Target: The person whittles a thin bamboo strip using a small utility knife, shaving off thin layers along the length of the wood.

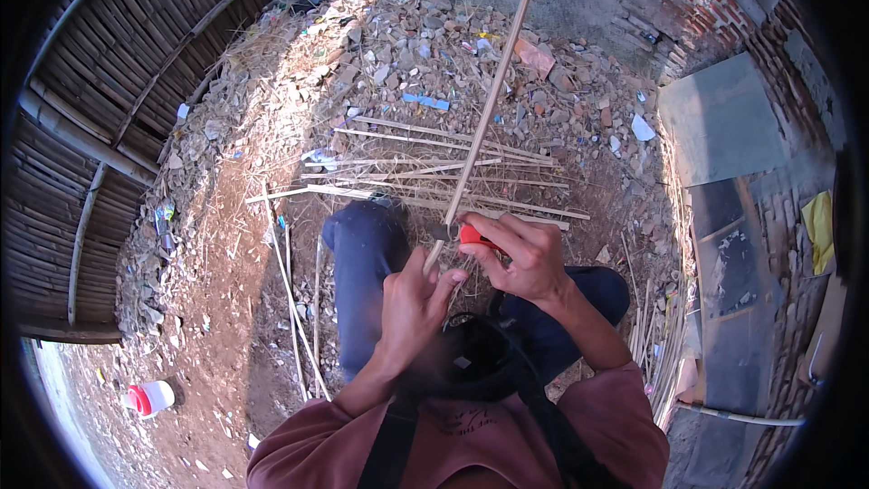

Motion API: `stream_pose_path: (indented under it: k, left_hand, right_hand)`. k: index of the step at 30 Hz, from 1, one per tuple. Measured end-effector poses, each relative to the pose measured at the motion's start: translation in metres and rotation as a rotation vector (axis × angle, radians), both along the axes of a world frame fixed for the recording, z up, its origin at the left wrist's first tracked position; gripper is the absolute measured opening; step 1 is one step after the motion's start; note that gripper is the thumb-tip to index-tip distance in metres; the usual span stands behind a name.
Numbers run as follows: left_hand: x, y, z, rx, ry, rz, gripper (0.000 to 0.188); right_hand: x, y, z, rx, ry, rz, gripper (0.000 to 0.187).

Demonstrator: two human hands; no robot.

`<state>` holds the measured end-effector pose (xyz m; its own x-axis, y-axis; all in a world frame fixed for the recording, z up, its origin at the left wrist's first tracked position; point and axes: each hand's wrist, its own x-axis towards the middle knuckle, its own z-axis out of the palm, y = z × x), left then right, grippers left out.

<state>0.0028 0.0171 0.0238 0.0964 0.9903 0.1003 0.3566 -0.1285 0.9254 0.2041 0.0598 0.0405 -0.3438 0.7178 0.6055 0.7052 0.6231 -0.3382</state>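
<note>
My left hand [412, 303] is closed round the lower end of a long, pale bamboo strip [490, 109]. The strip slants up and away to the right, over the ground. In my right hand [527, 258] is a knife with a red handle [472, 234]. Its short dark blade lies against the strip just above my left fingers; how deep it sits in the strip I cannot tell. Both hands are close together between my bent knees. Thin curled shavings show around the blade.
Several split bamboo strips [434, 137] lie crosswise ahead of my knees, with more to the left. Rubble [398, 54] covers the ground towards the wall. A bamboo screen [100, 136] stands left, boards [724, 118] lean right. A white container with a red lid [149, 397] sits lower left.
</note>
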Motion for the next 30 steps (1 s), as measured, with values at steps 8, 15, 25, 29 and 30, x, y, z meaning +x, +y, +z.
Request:
stream_pose_path:
  k: [8, 15, 25, 29, 30]
  left_hand:
    - [-0.005, 0.003, 0.003, -0.002, -0.001, 0.003, 0.043]
    - [-0.002, -0.007, 0.007, -0.094, -0.042, -0.028, 0.045]
    - [0.001, -0.006, 0.000, -0.062, -0.047, -0.030, 0.045]
    - [0.003, -0.006, 0.000, -0.062, 0.012, -0.027, 0.045]
    - [0.003, -0.004, 0.001, -0.060, 0.013, -0.030, 0.045]
  right_hand:
    - [-0.004, 0.006, 0.019, 0.019, -0.062, 0.032, 0.035]
    - [0.014, 0.039, 0.037, 0.115, 0.090, -0.073, 0.031]
    - [0.043, 0.085, 0.076, 0.106, 0.061, -0.099, 0.029]
    - [0.059, 0.115, 0.091, 0.146, 0.107, -0.121, 0.028]
    - [0.062, 0.122, 0.096, 0.115, 0.095, -0.148, 0.029]
